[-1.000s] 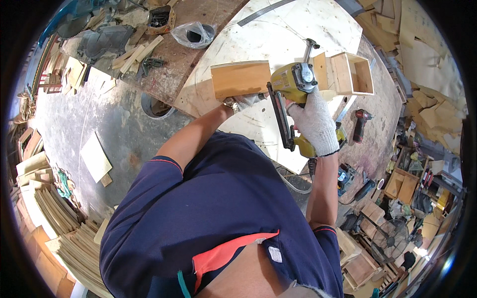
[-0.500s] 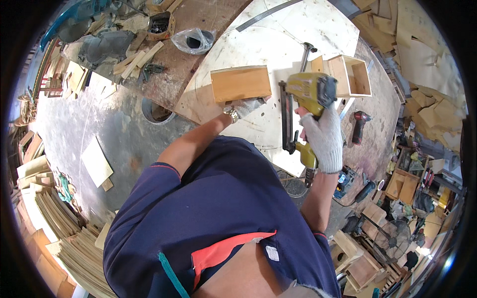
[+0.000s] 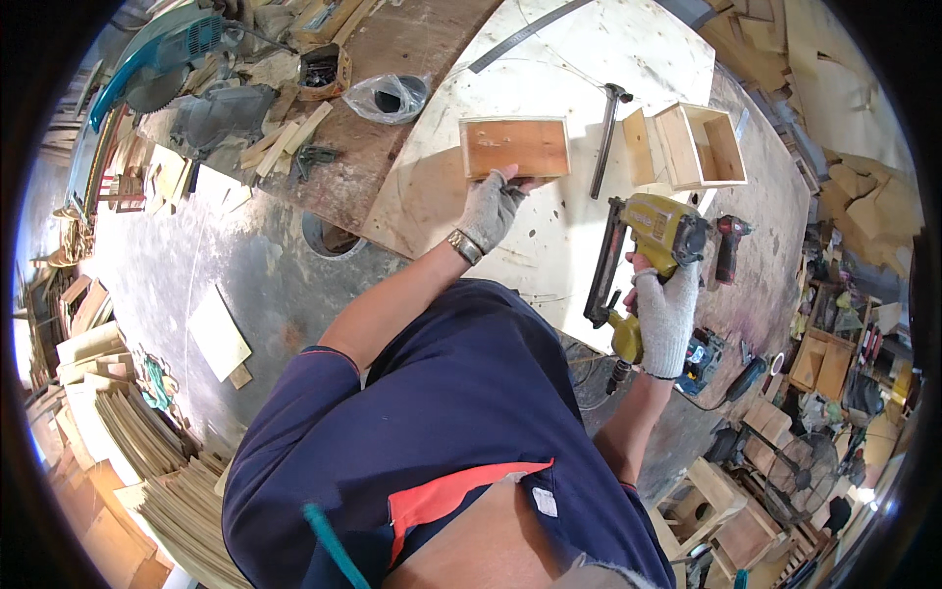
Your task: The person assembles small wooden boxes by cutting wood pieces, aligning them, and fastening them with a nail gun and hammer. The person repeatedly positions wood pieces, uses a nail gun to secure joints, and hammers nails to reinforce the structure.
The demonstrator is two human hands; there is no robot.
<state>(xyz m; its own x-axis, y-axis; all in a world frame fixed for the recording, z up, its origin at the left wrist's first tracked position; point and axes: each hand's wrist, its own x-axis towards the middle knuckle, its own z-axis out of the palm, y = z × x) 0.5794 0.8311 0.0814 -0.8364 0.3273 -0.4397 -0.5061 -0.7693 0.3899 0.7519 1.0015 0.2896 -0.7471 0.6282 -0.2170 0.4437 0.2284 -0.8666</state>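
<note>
A small wooden box with a pale rim around a reddish-brown face is on the white board. My gloved left hand grips its near edge, thumb on the face and the other fingers partly hidden underneath. To the right, my gloved right hand is wrapped around the handle of a yellow nail gun. The gun is apart from the box, its long black magazine on the left side. A hammer lies between the held box and a second, open-fronted wooden box.
A red and black cordless drill lies right of the nail gun. Past the board are a metal ruler and a clear plastic bag. A teal circular-bladed saw stands far left. Stacked wood strips fill the lower left.
The nail gun has moved right and nearer to me, away from the box. My left hand has tilted and shifted the box rightward, so its rimmed face shows. The hammer is now uncovered.
</note>
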